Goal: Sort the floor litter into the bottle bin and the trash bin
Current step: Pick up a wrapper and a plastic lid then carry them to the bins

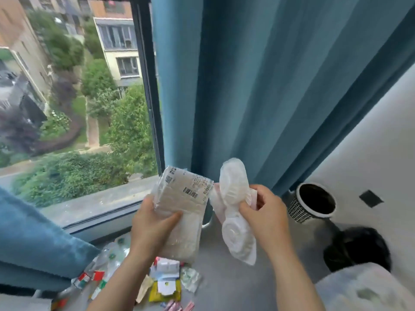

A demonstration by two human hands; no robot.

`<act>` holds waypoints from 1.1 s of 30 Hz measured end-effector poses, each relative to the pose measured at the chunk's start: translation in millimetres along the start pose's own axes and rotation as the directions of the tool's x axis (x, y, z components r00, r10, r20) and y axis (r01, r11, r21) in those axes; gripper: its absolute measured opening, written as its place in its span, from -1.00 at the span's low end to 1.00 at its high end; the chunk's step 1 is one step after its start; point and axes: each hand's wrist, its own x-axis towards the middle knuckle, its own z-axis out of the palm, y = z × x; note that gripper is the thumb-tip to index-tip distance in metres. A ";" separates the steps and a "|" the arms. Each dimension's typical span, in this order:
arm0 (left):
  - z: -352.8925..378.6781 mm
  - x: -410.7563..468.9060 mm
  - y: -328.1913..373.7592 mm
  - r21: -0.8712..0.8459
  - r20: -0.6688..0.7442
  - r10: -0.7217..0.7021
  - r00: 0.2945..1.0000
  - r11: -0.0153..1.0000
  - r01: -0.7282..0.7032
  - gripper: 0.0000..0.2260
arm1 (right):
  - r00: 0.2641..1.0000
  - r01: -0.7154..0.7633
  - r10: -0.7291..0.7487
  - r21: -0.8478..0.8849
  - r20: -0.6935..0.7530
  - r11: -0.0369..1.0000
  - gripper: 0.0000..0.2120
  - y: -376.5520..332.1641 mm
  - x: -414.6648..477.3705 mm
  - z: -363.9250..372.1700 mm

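Left grip: I am watching my left hand [152, 227] curling round the lower half of a flat, pale beige plastic mailing pouch with a barcode label [186, 198]. The thumb is lying across its face and the fingers are hiding behind it.
Right grip: my right hand [265, 212] is pinching the waist of a crumpled white translucent plastic wrapper [235, 221], with a pink-edged scrap bunching in the same pinch. Both ends are flopping free above and below the fingers.
Where the litter is: both pieces are hanging in the air just beside each other, between the two grips, and touching no bin.
Bins: a white latticed basket with a dark liner [296, 209] is standing right of and beyond the right grip. A black bag-lined bin [359, 250] is sitting below and right of it. I cannot tell which is taking bottles.
Left on the floor: clear plastic bottles with red-and-green labels [110, 259] and a yellow wrapper [157, 292] are lying below the left grip.
Doing it well: neither held piece is a bottle, so I am judging both as trash. I am planning to swing the right grip over first, releasing only once the dangling tail is hanging inside the rim — such film is likely drifting easily — then following with the pouch.
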 end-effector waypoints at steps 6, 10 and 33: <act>90.0 -12.6 107.6 -0.077 0.136 0.151 0.979 0.987 -0.142 -0.71 | 0.979 -0.007 0.013 0.031 -0.206 1.000 -0.80 9.9 24.4 -123.1; 145.0 -25.1 164.9 -0.112 0.223 0.214 0.951 0.975 -0.193 -0.74 | 0.948 -0.005 0.023 0.059 -0.316 0.998 -0.74 23.0 35.4 -190.9; 432.9 42.7 319.5 -0.093 0.699 0.312 0.643 0.932 -0.351 -0.72 | 0.649 -0.283 0.303 0.148 -0.698 0.947 -0.70 116.8 151.9 -355.3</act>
